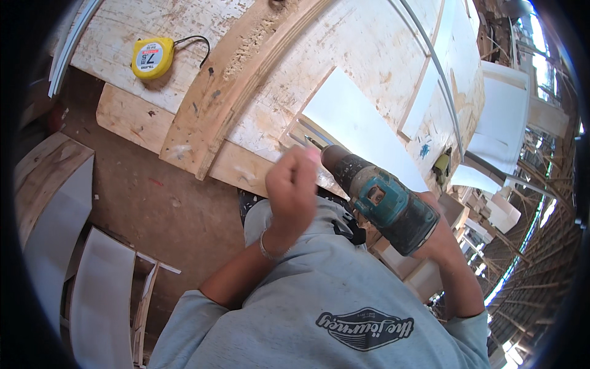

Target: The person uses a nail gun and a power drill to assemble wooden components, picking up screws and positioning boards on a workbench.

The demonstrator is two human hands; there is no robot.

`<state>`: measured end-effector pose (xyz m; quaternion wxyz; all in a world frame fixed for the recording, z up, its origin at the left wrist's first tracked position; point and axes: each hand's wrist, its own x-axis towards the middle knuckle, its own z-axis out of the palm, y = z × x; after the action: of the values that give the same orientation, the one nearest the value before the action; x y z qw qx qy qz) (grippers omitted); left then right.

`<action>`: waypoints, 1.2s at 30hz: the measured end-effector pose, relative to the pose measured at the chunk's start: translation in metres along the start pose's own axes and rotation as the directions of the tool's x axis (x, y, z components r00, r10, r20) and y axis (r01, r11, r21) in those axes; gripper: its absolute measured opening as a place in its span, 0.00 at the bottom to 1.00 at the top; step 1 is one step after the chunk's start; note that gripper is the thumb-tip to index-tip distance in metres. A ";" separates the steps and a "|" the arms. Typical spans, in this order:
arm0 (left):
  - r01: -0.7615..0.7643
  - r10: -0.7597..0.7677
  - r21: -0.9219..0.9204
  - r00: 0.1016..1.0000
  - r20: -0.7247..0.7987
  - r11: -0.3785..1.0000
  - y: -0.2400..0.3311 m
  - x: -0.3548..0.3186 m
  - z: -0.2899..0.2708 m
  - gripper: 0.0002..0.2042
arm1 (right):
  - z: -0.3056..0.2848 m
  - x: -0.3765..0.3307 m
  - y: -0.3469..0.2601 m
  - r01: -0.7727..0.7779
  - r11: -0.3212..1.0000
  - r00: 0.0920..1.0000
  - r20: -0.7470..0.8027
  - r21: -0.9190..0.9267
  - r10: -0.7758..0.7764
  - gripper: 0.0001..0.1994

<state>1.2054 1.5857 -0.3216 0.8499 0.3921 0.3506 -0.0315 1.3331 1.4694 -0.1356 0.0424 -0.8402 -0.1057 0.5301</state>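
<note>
A teal and black cordless drill (pixel 387 200) points up and to the left over the workbench's near edge. My right hand (pixel 437 230) is wrapped round its grip, mostly hidden behind the drill body. At the chuck, a bit (pixel 313 142) sticks out towards a white panel with a wooden edge (pixel 353 114). My left hand (pixel 294 187) is closed beside the chuck, thumb and fingers pressed together and slightly blurred. Whatever those fingers hold, if anything, cannot be made out.
The paint-stained workbench (pixel 184 18) carries a wooden board (pixel 230 86), a yellow tape measure (pixel 152 58) and a long grey strip (pixel 437 64). A dark yellow-green tool (pixel 441 165) lies at the right. White-faced panels (pixel 101 295) stand on the floor at the lower left.
</note>
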 end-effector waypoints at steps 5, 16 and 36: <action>-0.885 0.855 0.005 0.451 0.258 0.465 0.080 0.001 0.070 0.13 | 0.023 0.008 0.018 0.332 0.939 0.916 -0.269 0.094 -0.297 0.21; -0.883 0.813 0.013 0.438 0.384 0.469 0.065 0.006 0.067 0.11 | 0.023 0.015 0.011 0.198 0.967 0.965 -0.205 0.158 -0.164 0.17; -0.557 0.529 -0.021 0.775 0.345 0.830 0.053 0.024 0.028 0.17 | 0.014 0.023 0.033 0.185 0.981 0.978 -0.086 -0.056 -0.189 0.20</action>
<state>1.2570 1.6082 -0.2902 0.8528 0.4997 0.0702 0.1343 1.3342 1.4414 -0.1679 0.0769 -0.8505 -0.1948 0.4824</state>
